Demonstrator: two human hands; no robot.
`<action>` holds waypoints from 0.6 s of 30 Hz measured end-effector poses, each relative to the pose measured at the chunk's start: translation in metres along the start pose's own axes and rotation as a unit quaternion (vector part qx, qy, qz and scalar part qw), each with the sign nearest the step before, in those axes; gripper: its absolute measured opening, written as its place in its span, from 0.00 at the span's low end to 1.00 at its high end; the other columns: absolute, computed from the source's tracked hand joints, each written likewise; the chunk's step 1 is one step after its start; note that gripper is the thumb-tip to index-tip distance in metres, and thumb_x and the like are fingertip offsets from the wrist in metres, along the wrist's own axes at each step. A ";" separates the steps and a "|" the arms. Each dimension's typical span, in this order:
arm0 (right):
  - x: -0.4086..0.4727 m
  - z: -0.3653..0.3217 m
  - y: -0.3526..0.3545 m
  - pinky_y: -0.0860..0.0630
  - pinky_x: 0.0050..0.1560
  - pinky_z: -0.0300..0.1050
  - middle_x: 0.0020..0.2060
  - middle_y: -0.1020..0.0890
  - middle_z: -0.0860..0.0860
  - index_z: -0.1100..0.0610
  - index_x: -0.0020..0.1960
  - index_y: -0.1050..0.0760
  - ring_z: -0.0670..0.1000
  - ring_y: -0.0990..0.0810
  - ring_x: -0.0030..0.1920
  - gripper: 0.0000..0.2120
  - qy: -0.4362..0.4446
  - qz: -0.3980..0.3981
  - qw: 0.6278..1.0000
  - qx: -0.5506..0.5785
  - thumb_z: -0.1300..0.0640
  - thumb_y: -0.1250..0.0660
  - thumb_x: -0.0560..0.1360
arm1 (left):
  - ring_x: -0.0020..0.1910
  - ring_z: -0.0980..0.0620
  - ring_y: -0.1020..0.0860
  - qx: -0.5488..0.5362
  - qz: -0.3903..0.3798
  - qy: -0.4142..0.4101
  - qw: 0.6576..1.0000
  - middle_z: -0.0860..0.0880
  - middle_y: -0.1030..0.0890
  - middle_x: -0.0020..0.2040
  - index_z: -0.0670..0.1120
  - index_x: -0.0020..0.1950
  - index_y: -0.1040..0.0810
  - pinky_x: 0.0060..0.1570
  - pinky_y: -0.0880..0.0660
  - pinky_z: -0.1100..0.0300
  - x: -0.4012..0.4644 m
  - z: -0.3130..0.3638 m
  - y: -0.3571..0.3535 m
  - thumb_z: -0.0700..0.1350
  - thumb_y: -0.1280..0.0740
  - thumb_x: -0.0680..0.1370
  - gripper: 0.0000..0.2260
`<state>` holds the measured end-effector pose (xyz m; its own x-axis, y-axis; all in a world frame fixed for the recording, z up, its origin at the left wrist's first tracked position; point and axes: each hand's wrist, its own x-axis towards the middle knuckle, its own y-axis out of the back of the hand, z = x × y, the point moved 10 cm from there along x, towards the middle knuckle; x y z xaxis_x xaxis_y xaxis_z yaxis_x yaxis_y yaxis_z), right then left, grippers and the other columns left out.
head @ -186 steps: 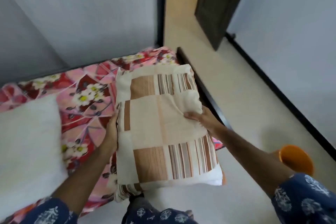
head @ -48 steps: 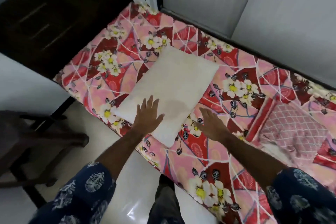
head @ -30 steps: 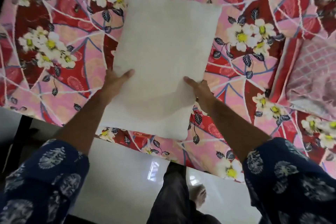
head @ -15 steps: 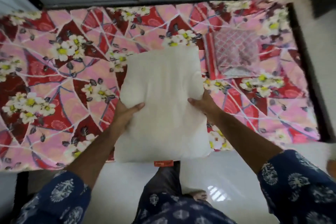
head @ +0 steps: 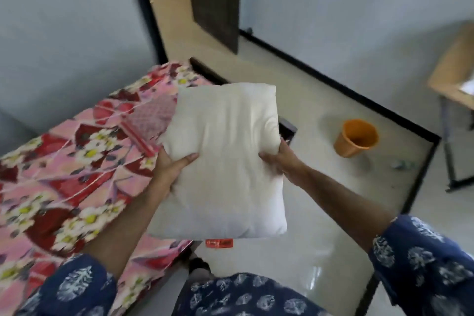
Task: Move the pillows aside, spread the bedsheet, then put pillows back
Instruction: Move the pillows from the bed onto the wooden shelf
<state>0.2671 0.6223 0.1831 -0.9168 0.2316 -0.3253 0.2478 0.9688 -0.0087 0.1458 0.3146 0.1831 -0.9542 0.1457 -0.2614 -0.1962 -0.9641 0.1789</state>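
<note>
I hold a plain white pillow (head: 225, 161) in the air in front of me, over the bed's right edge and the floor. My left hand (head: 171, 167) grips its left side and my right hand (head: 279, 159) grips its right side. A small orange tag hangs from its near edge. The bed on the left is covered by a pink and red floral bedsheet (head: 64, 169). A folded pink patterned cloth (head: 151, 120) lies on the sheet beyond the pillow, partly hidden by it. No second pillow is in view.
An orange bucket (head: 356, 137) stands on the pale tiled floor to the right. A wooden table (head: 454, 72) with dark metal legs is at the far right. A dark door (head: 213, 0) stands open onto a hallway behind the bed's end.
I lifted the white pillow off the bed with both hands and turned right with it. The view now faces the bed's end, the door and the bucket.
</note>
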 end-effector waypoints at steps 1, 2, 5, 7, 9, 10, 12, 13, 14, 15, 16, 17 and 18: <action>-0.011 -0.011 0.035 0.21 0.63 0.60 0.64 0.19 0.55 0.53 0.72 0.31 0.57 0.20 0.64 0.36 0.009 0.024 1.000 0.004 0.58 0.21 0.68 | 0.59 0.52 0.19 0.007 -0.021 -0.010 1.000 0.52 0.19 0.62 0.49 0.69 0.28 0.62 0.23 0.53 0.003 0.016 -0.032 0.45 0.17 0.67 0.34; -0.020 -0.018 0.062 0.22 0.63 0.61 0.64 0.19 0.54 0.52 0.72 0.30 0.56 0.20 0.64 0.35 0.017 0.039 0.999 0.007 0.58 0.21 0.69 | 0.59 0.52 0.19 0.005 -0.036 -0.017 0.999 0.52 0.18 0.62 0.50 0.69 0.28 0.61 0.23 0.53 0.005 0.030 -0.059 0.46 0.17 0.66 0.35; -0.048 -0.040 0.153 0.21 0.63 0.60 0.61 0.17 0.51 0.49 0.67 0.26 0.54 0.18 0.61 0.27 0.042 0.103 0.994 0.024 0.62 0.22 0.72 | 0.58 0.51 0.17 0.008 -0.103 -0.040 0.994 0.51 0.17 0.61 0.50 0.68 0.27 0.59 0.21 0.52 0.010 0.079 -0.155 0.48 0.16 0.65 0.35; -0.061 -0.052 0.204 0.20 0.61 0.58 0.57 0.15 0.50 0.47 0.63 0.25 0.52 0.16 0.59 0.24 0.051 0.141 0.988 0.035 0.63 0.23 0.72 | 0.55 0.54 0.16 0.007 -0.139 -0.057 0.989 0.52 0.16 0.59 0.49 0.68 0.27 0.56 0.19 0.55 0.010 0.109 -0.215 0.47 0.16 0.65 0.34; -0.071 -0.061 0.261 0.19 0.60 0.59 0.55 0.15 0.50 0.49 0.62 0.25 0.53 0.16 0.56 0.23 0.056 0.197 0.978 0.048 0.62 0.22 0.71 | 0.51 0.59 0.17 0.000 -0.168 -0.075 0.983 0.54 0.17 0.57 0.48 0.67 0.27 0.49 0.20 0.66 0.013 0.138 -0.276 0.42 0.18 0.68 0.30; -0.075 -0.066 0.288 0.19 0.59 0.60 0.56 0.15 0.51 0.51 0.64 0.26 0.54 0.16 0.57 0.26 0.059 0.223 0.972 0.049 0.58 0.20 0.69 | 0.51 0.58 0.18 -0.005 -0.180 -0.083 0.980 0.53 0.18 0.56 0.48 0.66 0.27 0.45 0.21 0.68 0.016 0.150 -0.307 0.42 0.19 0.69 0.29; -0.082 -0.076 0.339 0.19 0.58 0.61 0.58 0.16 0.54 0.53 0.66 0.26 0.57 0.16 0.57 0.34 0.061 0.274 0.959 0.050 0.52 0.18 0.63 | 0.53 0.53 0.18 -0.013 -0.202 -0.089 0.975 0.51 0.18 0.57 0.46 0.66 0.26 0.44 0.23 0.67 0.024 0.174 -0.364 0.44 0.18 0.68 0.30; -0.085 -0.082 0.366 0.18 0.57 0.61 0.58 0.16 0.55 0.53 0.66 0.26 0.58 0.16 0.57 0.34 0.068 0.295 0.952 0.050 0.52 0.18 0.64 | 0.53 0.52 0.18 -0.016 -0.217 -0.093 0.972 0.50 0.18 0.57 0.46 0.66 0.26 0.43 0.24 0.68 0.025 0.189 -0.393 0.44 0.18 0.68 0.30; -0.087 -0.088 0.390 0.18 0.56 0.60 0.57 0.16 0.55 0.54 0.66 0.25 0.58 0.16 0.57 0.31 0.075 0.309 0.947 0.052 0.54 0.18 0.66 | 0.51 0.54 0.18 -0.016 -0.232 -0.096 0.968 0.51 0.18 0.56 0.46 0.66 0.26 0.42 0.24 0.69 0.032 0.198 -0.424 0.44 0.18 0.68 0.29; -0.089 -0.096 0.413 0.17 0.55 0.59 0.57 0.15 0.55 0.54 0.65 0.25 0.58 0.16 0.56 0.28 0.083 0.320 0.942 0.054 0.56 0.19 0.67 | 0.49 0.58 0.18 -0.019 -0.248 -0.101 0.963 0.52 0.18 0.55 0.47 0.64 0.25 0.41 0.24 0.70 0.036 0.211 -0.453 0.43 0.19 0.69 0.27; -0.091 -0.104 0.435 0.17 0.54 0.58 0.56 0.15 0.55 0.54 0.64 0.25 0.58 0.16 0.56 0.28 0.088 0.337 0.936 0.056 0.56 0.19 0.67 | 0.45 0.62 0.18 -0.024 -0.267 -0.112 0.957 0.53 0.18 0.54 0.48 0.63 0.25 0.40 0.24 0.71 0.041 0.223 -0.484 0.42 0.19 0.69 0.26; -0.094 -0.110 0.453 0.17 0.54 0.59 0.56 0.15 0.55 0.55 0.65 0.25 0.58 0.16 0.57 0.29 0.088 0.350 0.931 0.056 0.54 0.19 0.67 | 0.43 0.65 0.18 -0.032 -0.283 -0.119 0.951 0.54 0.18 0.53 0.49 0.62 0.25 0.39 0.24 0.72 0.042 0.235 -0.507 0.41 0.19 0.69 0.24; -0.097 -0.121 0.476 0.17 0.54 0.59 0.57 0.15 0.56 0.55 0.66 0.26 0.59 0.16 0.57 0.31 0.093 0.367 0.924 0.060 0.54 0.19 0.66 | 0.43 0.65 0.18 -0.034 -0.300 -0.133 0.944 0.54 0.17 0.53 0.49 0.62 0.25 0.38 0.24 0.73 0.047 0.250 -0.538 0.40 0.20 0.69 0.25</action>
<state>0.4360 1.0718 0.3247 -0.5238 0.8437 -0.1178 0.8462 0.5312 0.0418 0.1496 0.8956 0.3117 -0.7013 0.7112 -0.0475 -0.7123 -0.7018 0.0101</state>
